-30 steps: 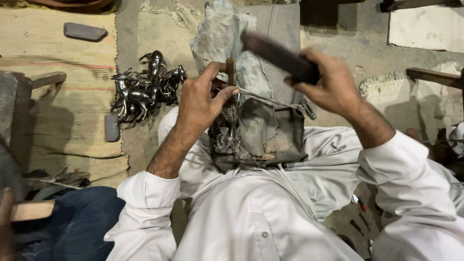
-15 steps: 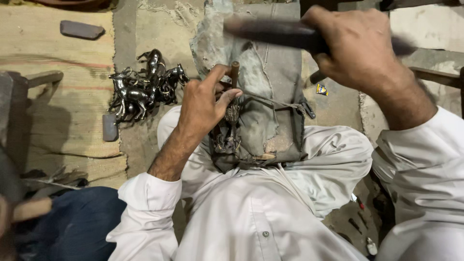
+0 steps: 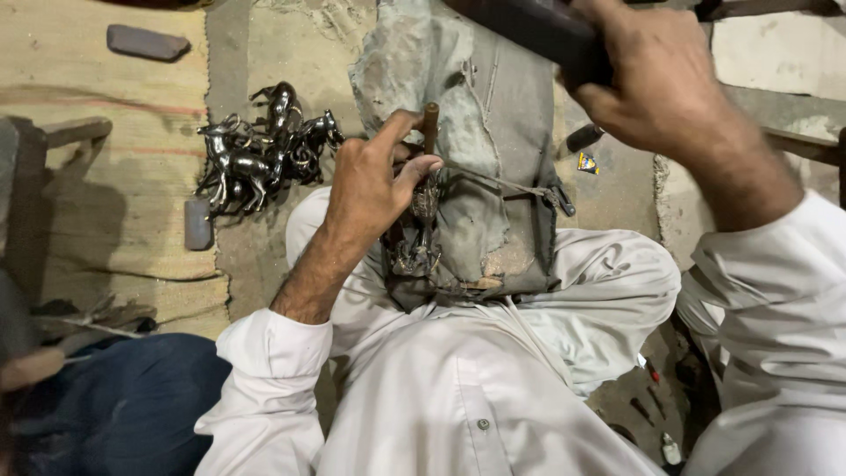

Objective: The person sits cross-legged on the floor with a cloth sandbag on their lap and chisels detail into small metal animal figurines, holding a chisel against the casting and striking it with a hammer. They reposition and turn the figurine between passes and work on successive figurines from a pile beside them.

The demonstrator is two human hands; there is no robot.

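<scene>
Fingers of the left hand (image 3: 374,181) pinch a short brown punch (image 3: 431,126) upright over a dark metal figurine (image 3: 421,238) lying on a grey cloth-wrapped block (image 3: 493,132) in the lap. Right hand (image 3: 656,75), raised, clenches a dark hammer (image 3: 538,26). Finished horse figurines (image 3: 260,150) stand on the floor.

One camera only, worn on the head, looks steeply down and close over the person's own lap (image 3: 493,388) and forearms, with the floor mat (image 3: 97,176) beyond at the frame's top.
</scene>
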